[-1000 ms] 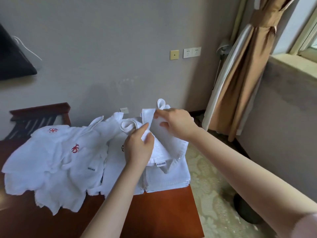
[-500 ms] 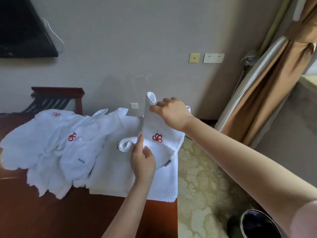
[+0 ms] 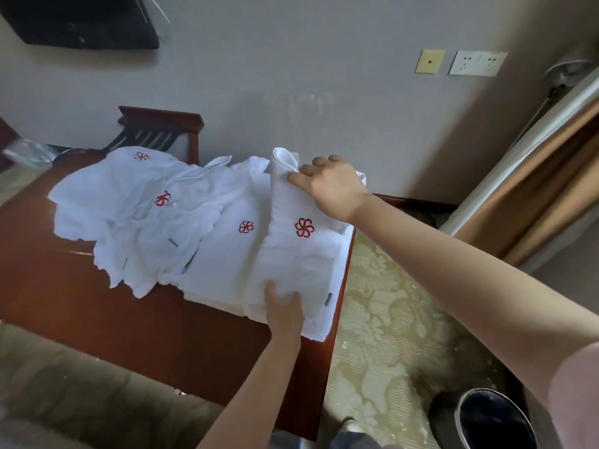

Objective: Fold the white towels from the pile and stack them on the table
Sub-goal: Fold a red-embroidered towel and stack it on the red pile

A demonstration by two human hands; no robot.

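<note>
Two hands on one towel [image 3: 301,257] right now: right hand [image 3: 330,186] pinches the far end, which curls over into a little roll, and left hand [image 3: 285,306] grips the near end, so it's stretched out long with its red logo [image 3: 304,227] facing up. It's lying on top of the stack [image 3: 220,264] at the right end of the table [image 3: 146,322]. Loose pile [image 3: 139,202] of white towels sits just left, touching the stack. Dark bin [image 3: 492,419] on the floor [image 3: 382,286], near right.
</note>
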